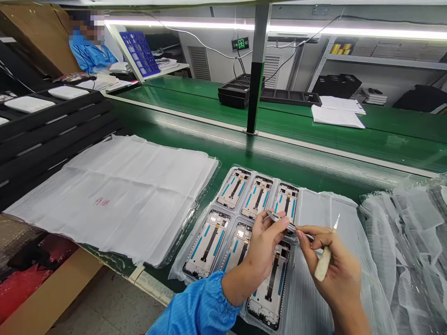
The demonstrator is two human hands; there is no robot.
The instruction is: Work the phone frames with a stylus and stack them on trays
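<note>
My left hand [262, 246], in a blue sleeve, is closed on a thin dark-and-silver piece [289, 226] seen nearly edge-on; its kind is not clear. My right hand [333, 265] has thumb and fingertips closed at that piece's right end. Held across the same hand is a slim tool with a cream handle [323, 264] and a pale pointed tip. Beneath both hands a clear plastic tray [234, 218] bears several phone frames [206, 244] with blue strips and dark flex cables. My left hand and forearm partly cover the frames in the near row.
White sheeting with red writing [115, 186] covers a stack at left. Crumpled translucent trays [412, 246] lie at right. Behind a metal post [256, 70] stand black trays [234, 92] and papers [337, 114]. A person in blue [92, 53] sits at far left.
</note>
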